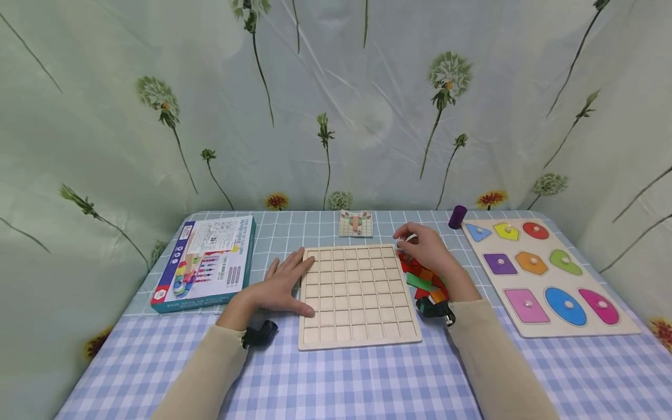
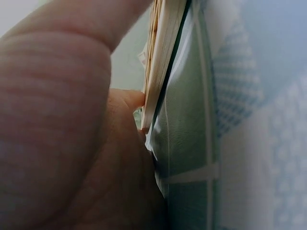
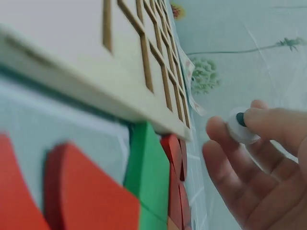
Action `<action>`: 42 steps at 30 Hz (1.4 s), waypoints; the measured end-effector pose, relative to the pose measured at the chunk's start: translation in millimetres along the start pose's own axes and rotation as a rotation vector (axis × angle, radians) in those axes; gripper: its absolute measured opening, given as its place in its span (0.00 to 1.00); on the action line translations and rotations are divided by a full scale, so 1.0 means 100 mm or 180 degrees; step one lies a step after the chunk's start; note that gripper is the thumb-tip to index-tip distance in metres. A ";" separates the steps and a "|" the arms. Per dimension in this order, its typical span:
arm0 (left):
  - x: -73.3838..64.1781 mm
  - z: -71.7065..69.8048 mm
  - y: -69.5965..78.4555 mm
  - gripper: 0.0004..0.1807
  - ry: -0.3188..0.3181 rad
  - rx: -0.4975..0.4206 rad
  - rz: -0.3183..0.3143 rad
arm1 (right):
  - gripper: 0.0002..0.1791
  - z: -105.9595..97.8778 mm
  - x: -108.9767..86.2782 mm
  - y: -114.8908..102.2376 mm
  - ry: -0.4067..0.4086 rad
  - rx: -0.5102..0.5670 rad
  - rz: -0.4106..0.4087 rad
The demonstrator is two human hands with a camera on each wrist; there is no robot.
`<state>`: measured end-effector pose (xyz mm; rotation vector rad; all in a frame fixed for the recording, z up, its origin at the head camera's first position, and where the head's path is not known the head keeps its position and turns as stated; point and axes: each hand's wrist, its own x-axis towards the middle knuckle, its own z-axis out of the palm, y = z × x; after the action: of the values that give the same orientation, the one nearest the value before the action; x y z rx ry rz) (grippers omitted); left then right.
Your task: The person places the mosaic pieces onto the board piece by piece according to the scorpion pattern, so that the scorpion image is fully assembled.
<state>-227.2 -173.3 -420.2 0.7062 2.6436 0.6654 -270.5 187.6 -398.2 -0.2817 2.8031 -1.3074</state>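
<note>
A wooden grid board (image 1: 362, 297) lies flat in front of me, its square cells bare. My left hand (image 1: 283, 283) rests at the board's left edge with fingers spread and the thumb on its rim. Beyond the board's far right corner, my right hand (image 1: 430, 251) pinches a googly eye (image 3: 236, 130), white and round with a dark pupil, between thumb and fingers. Beneath that hand and forearm are red, orange and green wooden pieces (image 1: 420, 281), partly hidden, beside the board's right edge. The right wrist view shows a green piece (image 3: 146, 167) up against the rim.
A small picture card (image 1: 356, 224) with a pattern stands behind the board. To the left lies a boxed toy set (image 1: 210, 262). A knobbed shape puzzle (image 1: 556, 277) fills the right side, with a purple cylinder (image 1: 458, 217) near its far corner. A floral curtain (image 1: 336, 105) hangs behind the table.
</note>
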 end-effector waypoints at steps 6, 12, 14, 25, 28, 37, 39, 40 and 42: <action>0.00 0.03 0.00 0.70 0.0012 -0.0050 0.0015 | 0.11 0.06 0.04 -0.08 -0.0020 -0.0247 -0.0193; 0.00 0.02 0.00 0.69 0.0032 -0.0051 0.0042 | 0.12 0.10 0.13 -0.22 -0.0225 -0.0214 -0.0377; 0.00 0.01 0.00 0.69 0.0025 -0.0037 0.0031 | 0.13 0.12 0.16 -0.26 -0.0338 -0.0184 -0.0426; 0.01 0.01 0.00 0.69 0.0003 -0.0040 0.0045 | 0.12 0.36 0.31 -0.38 -0.0656 0.0169 -0.0300; 0.00 0.02 -0.02 0.69 0.0014 -0.0044 0.0029 | 0.10 0.44 0.34 -0.40 -0.0692 0.0174 -0.0338; -0.01 0.00 0.02 0.68 0.0079 0.0001 -0.0013 | 0.09 0.64 0.42 -0.52 -0.0693 0.0000 -0.0435; -0.01 0.00 0.02 0.68 0.0079 -0.0017 -0.0005 | 0.09 0.67 0.42 -0.55 -0.0710 -0.0026 -0.0446; -0.01 0.00 0.03 0.68 0.0078 -0.0022 -0.0008 | 0.09 0.68 0.42 -0.56 -0.0722 -0.0048 -0.0456; 0.00 0.01 0.03 0.68 0.0084 -0.0023 -0.0011 | 0.09 0.71 0.43 -0.57 -0.0736 -0.0094 -0.0503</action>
<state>-225.6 -171.0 -419.1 0.6951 2.6643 0.6874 -296.7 90.2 -399.1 -0.6244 2.6521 -1.1746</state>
